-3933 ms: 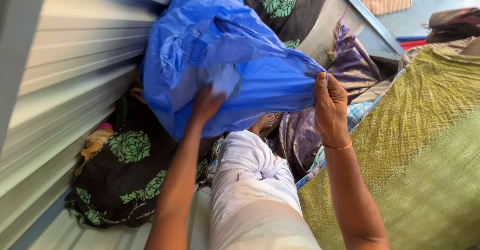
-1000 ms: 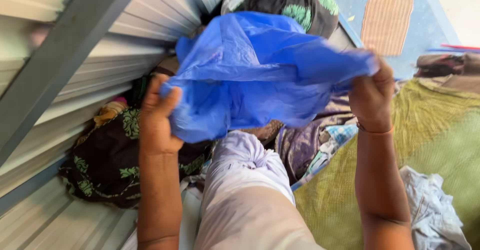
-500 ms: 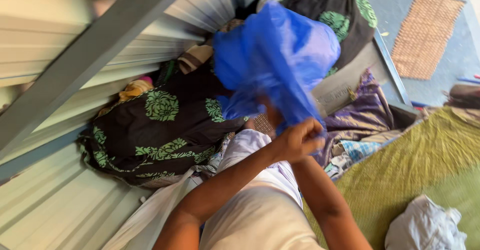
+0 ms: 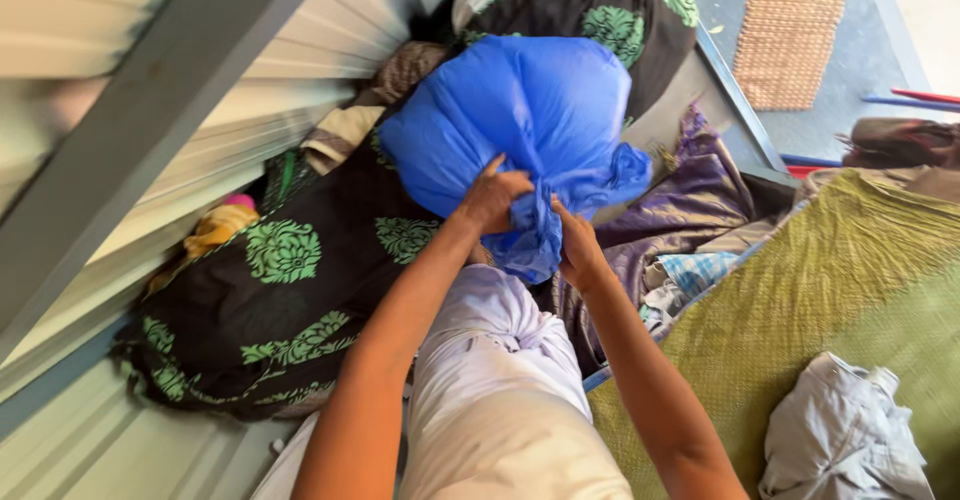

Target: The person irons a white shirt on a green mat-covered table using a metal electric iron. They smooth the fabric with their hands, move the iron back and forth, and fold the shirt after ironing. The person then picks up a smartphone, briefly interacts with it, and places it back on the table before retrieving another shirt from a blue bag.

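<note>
A plain blue bag lies on black cloth with green medallions.

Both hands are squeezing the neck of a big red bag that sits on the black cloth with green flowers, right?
Not quite: the bag is blue, not red, as the head view shows. The rest holds: the left hand and the right hand both grip its bunched neck, and it rests on the black cloth with green flowers.

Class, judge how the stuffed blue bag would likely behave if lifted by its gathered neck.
The blue bag bulges roundly, so it probably sags rather than holding stiff. Both the left hand and right hand pinch its crumpled neck, suggesting thin, possibly slippery film.
</note>
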